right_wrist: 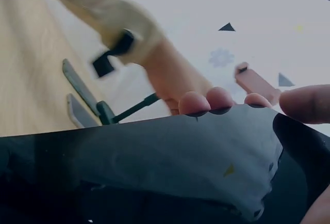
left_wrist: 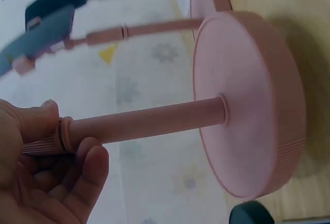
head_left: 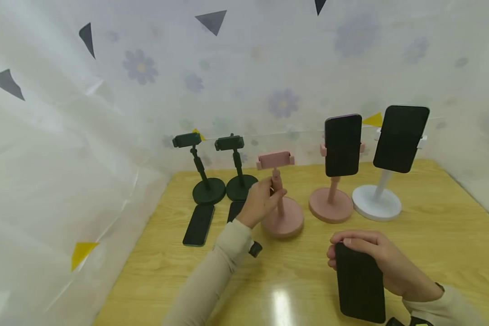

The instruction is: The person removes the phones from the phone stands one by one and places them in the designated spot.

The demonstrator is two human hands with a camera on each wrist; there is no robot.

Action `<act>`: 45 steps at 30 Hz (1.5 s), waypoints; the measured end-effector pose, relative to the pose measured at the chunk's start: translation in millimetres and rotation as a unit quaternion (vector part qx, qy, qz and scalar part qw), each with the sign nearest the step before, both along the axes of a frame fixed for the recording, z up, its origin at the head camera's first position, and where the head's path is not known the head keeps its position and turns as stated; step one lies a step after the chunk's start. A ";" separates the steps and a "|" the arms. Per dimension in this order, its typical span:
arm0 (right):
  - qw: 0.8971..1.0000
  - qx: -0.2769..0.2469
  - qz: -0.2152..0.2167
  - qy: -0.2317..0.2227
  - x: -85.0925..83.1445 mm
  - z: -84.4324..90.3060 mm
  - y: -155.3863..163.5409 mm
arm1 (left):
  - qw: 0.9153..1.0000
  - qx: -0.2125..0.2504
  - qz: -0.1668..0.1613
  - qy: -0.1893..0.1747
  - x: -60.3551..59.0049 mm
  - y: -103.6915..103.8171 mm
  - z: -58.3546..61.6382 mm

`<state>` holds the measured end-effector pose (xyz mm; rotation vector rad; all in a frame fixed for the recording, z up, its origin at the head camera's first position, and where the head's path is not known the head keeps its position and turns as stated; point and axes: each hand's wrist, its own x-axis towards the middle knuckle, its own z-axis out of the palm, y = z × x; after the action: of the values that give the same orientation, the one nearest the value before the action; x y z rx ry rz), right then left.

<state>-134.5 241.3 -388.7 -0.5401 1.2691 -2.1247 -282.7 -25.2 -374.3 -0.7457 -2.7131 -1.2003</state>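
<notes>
My left hand (head_left: 261,201) grips the post of a pink phone stand (head_left: 283,222), thumb on one side and fingers curled round the other. The stand's round base is on the wooden table, and its clamp at the top holds no phone. In the left wrist view the pink post (left_wrist: 149,120) runs from the fingers to the base. My right hand (head_left: 385,258) holds a black smartphone (head_left: 360,285) over the table's front right, thumb on its upper edge and fingers behind. In the right wrist view, fingertips (right_wrist: 219,97) show along the edge of the dark, reflective screen.
Two dark green phone stands (head_left: 209,190) stand at the back left, with phones (head_left: 198,225) lying before them. To the right, another pink stand (head_left: 331,204) and a white stand (head_left: 376,203) each hold an upright phone. A patterned curtain (head_left: 244,81) hangs behind the table (head_left: 301,280).
</notes>
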 end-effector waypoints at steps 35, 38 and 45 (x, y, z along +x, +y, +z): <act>0.996 0.050 0.020 0.076 17.8 -47.3 -16.4 | 0.995 -0.019 0.072 -0.060 -123.8 22.6 -16.1; 0.995 0.070 0.021 0.067 16.2 -48.2 -18.2 | 0.994 -0.019 0.079 -0.076 -123.2 19.6 -16.0; 0.991 0.134 -0.019 0.016 5.5 -42.1 -32.1 | 0.995 0.003 0.074 -0.062 -94.8 3.6 -10.4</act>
<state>-129.0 209.2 -430.8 -0.4381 1.5636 -1.9409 -377.5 -21.6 -384.7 -0.4744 -2.8039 -1.2588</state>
